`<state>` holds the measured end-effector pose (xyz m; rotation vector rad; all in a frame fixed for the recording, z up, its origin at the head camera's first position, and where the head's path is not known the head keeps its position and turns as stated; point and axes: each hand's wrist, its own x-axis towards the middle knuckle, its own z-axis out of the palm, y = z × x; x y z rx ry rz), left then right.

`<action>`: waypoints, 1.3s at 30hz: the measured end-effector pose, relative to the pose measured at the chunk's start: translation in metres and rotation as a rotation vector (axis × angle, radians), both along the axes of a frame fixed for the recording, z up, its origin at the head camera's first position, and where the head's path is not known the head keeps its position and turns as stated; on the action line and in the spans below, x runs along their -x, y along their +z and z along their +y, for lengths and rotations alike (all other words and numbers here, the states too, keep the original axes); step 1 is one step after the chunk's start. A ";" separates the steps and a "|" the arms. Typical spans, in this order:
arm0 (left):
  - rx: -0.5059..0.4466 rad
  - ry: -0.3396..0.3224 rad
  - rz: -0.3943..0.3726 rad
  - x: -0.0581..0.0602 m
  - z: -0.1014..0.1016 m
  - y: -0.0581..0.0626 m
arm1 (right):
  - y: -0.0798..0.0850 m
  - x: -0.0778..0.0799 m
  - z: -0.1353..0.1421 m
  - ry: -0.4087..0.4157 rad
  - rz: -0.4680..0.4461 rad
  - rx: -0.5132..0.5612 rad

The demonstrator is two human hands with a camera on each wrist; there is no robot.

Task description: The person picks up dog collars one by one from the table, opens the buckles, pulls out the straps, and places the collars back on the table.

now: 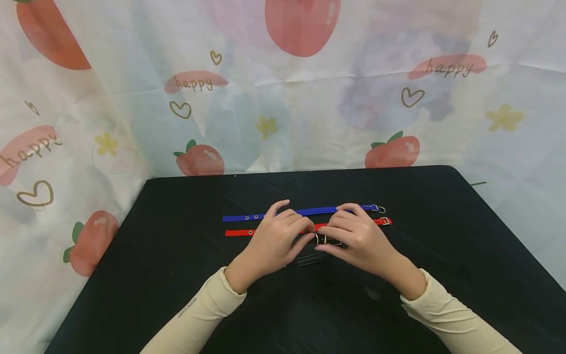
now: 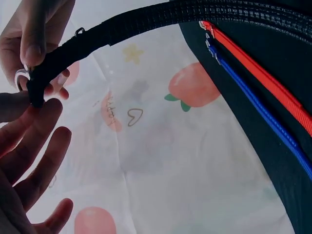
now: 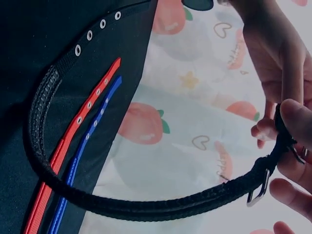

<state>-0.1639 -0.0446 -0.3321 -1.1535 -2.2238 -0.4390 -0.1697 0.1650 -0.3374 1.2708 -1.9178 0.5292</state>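
Note:
A black collar hangs in a wide curve from both hands in the right wrist view, its eyelet end lying on the table. My left hand pinches the hardware end between thumb and forefinger, other fingers spread. From the other side, my right hand pinches the same end with thumb and fingers. A silver ring shows between the fingertips in the left wrist view. Beside them, a metal buckle sits on the strap. In the head view the hands hide much of the collar.
Behind the hands, a blue collar and a red collar lie side by side across the black table. Both have eyelets at the left and metal fittings at the right. A printed cloth hangs behind the table.

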 end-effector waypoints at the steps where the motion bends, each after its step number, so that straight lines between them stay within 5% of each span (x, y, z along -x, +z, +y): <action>1: 0.004 0.004 0.016 0.000 0.000 0.000 | 0.000 0.000 0.000 0.002 0.001 -0.003; 6: 0.010 0.023 0.051 0.002 -0.004 0.000 | 0.000 0.001 0.002 0.034 0.051 0.020; 12: -0.052 -0.012 -0.075 0.007 -0.016 0.000 | -0.002 0.003 0.007 0.073 0.100 0.010; 24: -0.058 -0.055 -0.191 0.016 -0.031 -0.001 | -0.008 0.004 0.014 0.123 0.161 -0.227; 39: -0.099 -0.202 -0.227 0.017 -0.027 -0.006 | -0.005 0.014 0.006 0.230 0.237 -0.144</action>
